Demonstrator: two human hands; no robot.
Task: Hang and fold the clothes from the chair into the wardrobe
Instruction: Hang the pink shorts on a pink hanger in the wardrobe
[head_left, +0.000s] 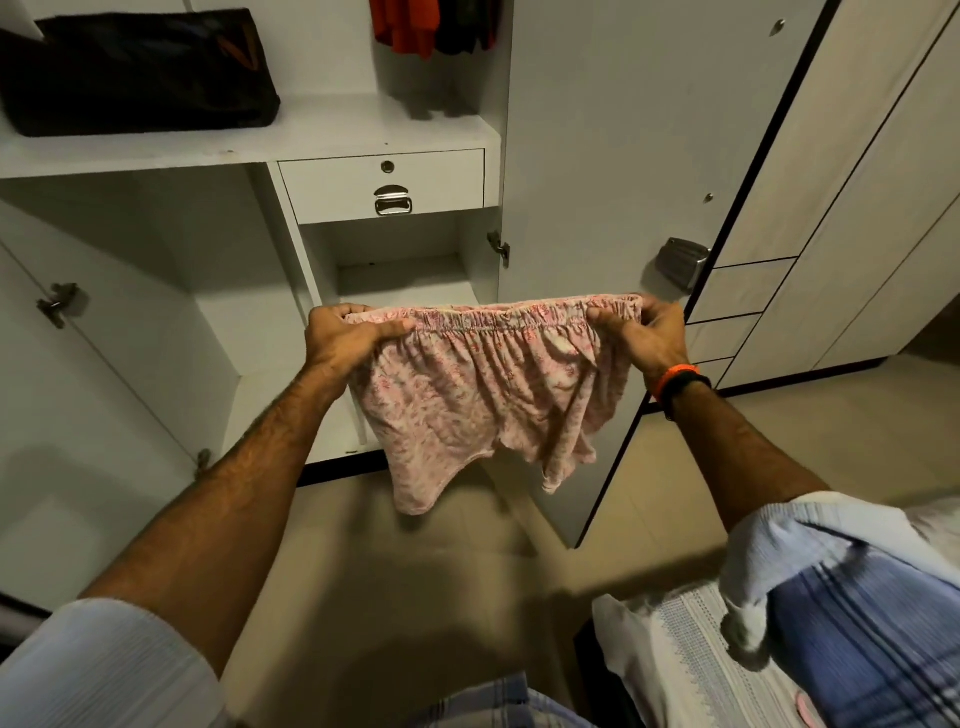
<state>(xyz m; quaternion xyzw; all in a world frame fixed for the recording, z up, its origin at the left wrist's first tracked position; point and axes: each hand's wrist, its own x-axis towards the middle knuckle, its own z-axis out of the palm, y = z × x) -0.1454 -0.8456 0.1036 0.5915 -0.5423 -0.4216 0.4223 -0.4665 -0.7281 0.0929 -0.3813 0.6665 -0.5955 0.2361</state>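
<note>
Nearest cam: pale rolled-up sleeves at both lower corners, and at lower right a pile of clothes (810, 654), white patterned cloth w/ a blue-striped piece on top, presumably on the chair, though the chair itself can't be made out. Forearms reach fwd over the tiled floor (753, 441). Left hand (345, 338) is closed on the left end of the elastic waistband, thumb over the front; right hand (647, 335), w/ an orange and a black band at the wrist, pinches the right end the same way. Between them the pink floral shorts (478, 395) hang in mid-air, waistband stretched roughly level, legs dangling free, not touching anything. Behind: open wardrobe (249, 150), a drawer (382, 184) w/ metal pull above a low open compartment, a black bag (135, 73) on the upper shelf, red and dark garments (431, 26) hanging at top. Likely step: folding the shorts. Keep the waistband taut & level, bring both ends together so the legs line up, smooth out wrinkles, then fold again before shelving.
</note>
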